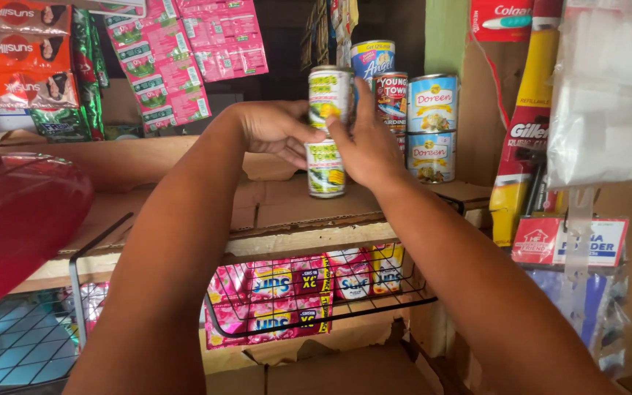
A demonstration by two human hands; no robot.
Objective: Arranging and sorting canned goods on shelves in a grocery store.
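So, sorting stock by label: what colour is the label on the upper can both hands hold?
Green and white with yellow, on the upper can, seen in the head view.

One camera on the head looks forward and a little down, close to the shelf (279, 208), at arm's length
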